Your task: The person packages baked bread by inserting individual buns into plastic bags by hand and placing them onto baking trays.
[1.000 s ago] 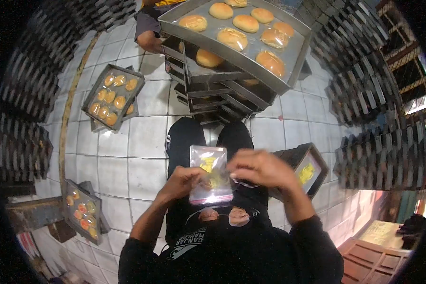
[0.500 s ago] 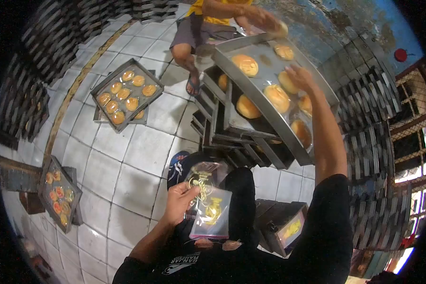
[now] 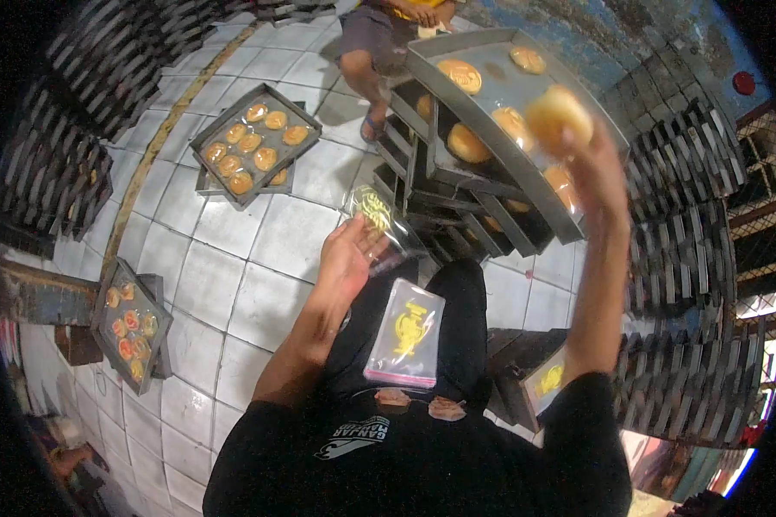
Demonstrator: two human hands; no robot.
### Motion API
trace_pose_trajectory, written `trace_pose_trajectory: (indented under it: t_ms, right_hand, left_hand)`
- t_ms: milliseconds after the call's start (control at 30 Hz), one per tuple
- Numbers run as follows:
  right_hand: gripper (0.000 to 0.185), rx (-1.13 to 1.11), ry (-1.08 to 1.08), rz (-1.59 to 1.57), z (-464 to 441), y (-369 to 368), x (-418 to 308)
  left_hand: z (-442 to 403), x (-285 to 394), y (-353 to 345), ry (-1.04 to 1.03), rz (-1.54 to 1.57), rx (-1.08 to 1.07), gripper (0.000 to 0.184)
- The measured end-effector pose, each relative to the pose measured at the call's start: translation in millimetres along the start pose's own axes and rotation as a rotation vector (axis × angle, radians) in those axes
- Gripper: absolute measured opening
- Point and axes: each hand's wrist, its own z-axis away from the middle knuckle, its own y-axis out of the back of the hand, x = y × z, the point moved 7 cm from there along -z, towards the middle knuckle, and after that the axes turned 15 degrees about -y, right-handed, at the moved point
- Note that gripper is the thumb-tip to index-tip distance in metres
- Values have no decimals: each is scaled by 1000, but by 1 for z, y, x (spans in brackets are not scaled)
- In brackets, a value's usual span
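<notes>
My left hand grips a clear plastic bag with yellow print, held up above my knees. In my right hand, blurred by motion, is a round golden bun, lifted over a metal baking tray. More buns lie in that tray, which rests tilted on a stack of other trays. A pile of clear printed bags lies on my lap.
Two more bun-filled trays, one on the tiled floor and one at the left, sit beyond my left arm. Another person is at the far side of the stack. Piled trays line the right side.
My right hand has picked up a bun from the tray. My left hand has moved up and forward with one bag, apart from the pile on my lap. The other person's arm has drawn back.
</notes>
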Motion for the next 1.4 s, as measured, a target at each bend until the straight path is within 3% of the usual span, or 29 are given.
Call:
trace_pose_trajectory:
  t_ms: [100,167,200,267,367,467,600,667,733,767,867,967,1067,1100,1200,1233,1300,1400]
  right_hand:
    - [55,-76,-173,-49,91,-67,52]
    - [47,-71,-64,141,144,-113,87]
    - [45,-99,269,399,164,-129,82]
    - [48,-39,493,567,182,-133,103]
    - [51,156,591,672,178,-112,110]
    - [49,148,744,784,190,-122,87]
    - [50,135,493,870,190,-154,108]
    - [49,11,424,905,193,-182,145]
    - [46,75,459,1006,186,-183,158]
    - [46,75,455,1001,185,-180,156]
    - [50,103,439,937,178,-169,141]
    - [56,-41,407,769,164,-170,137]
    - [59,-91,309,874,145,-162,131]
    - [50,-44,439,794,148,-160,114]
    - [37,-175,408,679,163,-156,97]
    - [24,-195,321,637,168,-158,99]
    - [20,-239,238,609,166,-167,125]
    - [14,-393,114,503,179,-176,136]
  left_hand:
    - [-25,-12,0,0,68,60,26]
    - [-39,-30,-1,47,102,41,26]
    - [-38,-39,-6,105,141,34,27]
    - [-6,-23,-40,73,29,13,31]
    - [35,-21,-79,174,-6,-158,39]
    - [64,-28,-86,274,49,-197,37]
    - [56,-29,-59,203,119,-179,38]
    - [57,-34,-42,278,190,-199,39]
    - [73,-39,-34,-59,5,-134,45]
    - [93,-36,-49,-108,-143,-250,52]
    - [78,-27,-43,-134,29,-258,54]
    - [34,-32,-42,-54,238,-228,53]
    - [47,-52,-57,-136,153,-36,50]
    - [42,-46,-58,-146,159,-35,50]
    - [32,-35,-57,-91,275,-71,62]
    - [32,-35,-55,-7,321,-69,69]
    - [29,-37,-61,79,385,-45,85]
    - [10,-50,-46,58,230,-55,86]
